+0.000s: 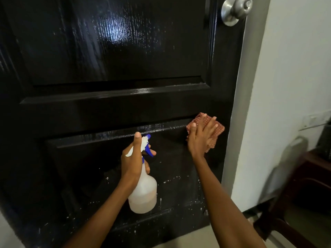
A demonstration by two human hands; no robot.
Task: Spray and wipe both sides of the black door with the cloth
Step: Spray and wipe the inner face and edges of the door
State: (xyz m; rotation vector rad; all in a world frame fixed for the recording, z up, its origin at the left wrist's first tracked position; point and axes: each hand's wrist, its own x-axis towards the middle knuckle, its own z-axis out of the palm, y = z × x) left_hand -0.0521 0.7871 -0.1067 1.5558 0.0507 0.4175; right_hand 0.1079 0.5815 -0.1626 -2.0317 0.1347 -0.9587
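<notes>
The right hand [201,136] presses the soft, limp cloth [206,126] flat against the door [107,59] near its right edge, fingers straight and together. The left hand [133,158] curls round the bottle [144,192] neck; it looks about a third full, probably light.

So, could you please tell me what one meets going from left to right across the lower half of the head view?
Left hand gripping the spray bottle → right hand pressing the cloth flat on the black door → grey door frame → white wall → dark chair.

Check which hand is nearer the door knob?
Right. The right hand presses the cloth against the door almost directly below the door knob. The left hand, gripping the spray bottle, is lower and further left.
</notes>
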